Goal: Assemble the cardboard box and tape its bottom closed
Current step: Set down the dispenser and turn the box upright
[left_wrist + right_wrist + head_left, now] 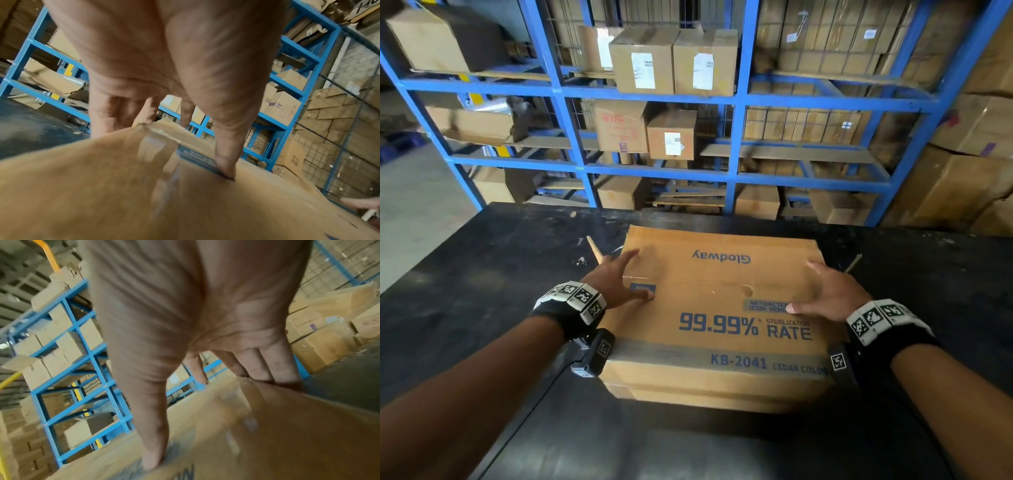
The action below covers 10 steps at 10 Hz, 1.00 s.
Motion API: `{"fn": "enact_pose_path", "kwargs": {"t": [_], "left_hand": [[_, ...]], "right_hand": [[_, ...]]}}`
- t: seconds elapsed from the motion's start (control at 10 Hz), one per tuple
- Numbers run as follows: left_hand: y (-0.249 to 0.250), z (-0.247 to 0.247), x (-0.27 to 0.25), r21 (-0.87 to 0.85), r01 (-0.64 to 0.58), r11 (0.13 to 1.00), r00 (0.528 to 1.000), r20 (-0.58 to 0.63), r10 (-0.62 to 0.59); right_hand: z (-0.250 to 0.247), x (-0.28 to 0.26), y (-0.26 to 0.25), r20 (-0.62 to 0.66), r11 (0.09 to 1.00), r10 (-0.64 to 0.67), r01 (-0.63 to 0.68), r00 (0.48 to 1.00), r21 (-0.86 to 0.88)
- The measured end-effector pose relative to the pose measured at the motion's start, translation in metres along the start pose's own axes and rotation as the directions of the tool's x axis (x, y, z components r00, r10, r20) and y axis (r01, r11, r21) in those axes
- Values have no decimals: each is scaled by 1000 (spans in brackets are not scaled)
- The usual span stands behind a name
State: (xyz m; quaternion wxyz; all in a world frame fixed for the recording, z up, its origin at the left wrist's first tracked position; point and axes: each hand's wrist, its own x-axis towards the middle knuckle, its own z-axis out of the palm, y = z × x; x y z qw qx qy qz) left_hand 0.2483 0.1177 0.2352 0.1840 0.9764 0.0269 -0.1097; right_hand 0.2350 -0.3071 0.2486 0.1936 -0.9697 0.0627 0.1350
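A brown cardboard box (pixel 715 308), printed "Glodway" and "99.99% RATE", lies on the black table (pixel 482 274) in front of me. My left hand (pixel 641 274) rests on its left edge with fingers spread. Its thumb (pixel 224 155) presses on the seam between two panels of the box (pixel 92 194), and the fingers reach past the far edge. My right hand (pixel 801 287) lies on the right edge, thumb (pixel 154 451) flat on the box's top (pixel 287 434) and fingers straight at its side. Old clear tape (pixel 688 354) bands the near part. Neither hand holds anything.
Two loose cardboard strips (pixel 594 248) (pixel 854 262) lie on the table beside the box's far corners. Blue steel shelving (pixel 736 137) full of cartons stands right behind the table. Large stacked cartons (pixel 969 178) fill the right side. Grey floor (pixel 414 205) shows at left.
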Motion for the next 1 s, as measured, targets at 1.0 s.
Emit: {"fn": "enact_pose_path", "kwargs": {"t": [1.0], "left_hand": [[-137,170,-173,-469,-154,870,942,-335,-14]], "right_hand": [[192,-144,104,-336,850,42,143,941,508]]}}
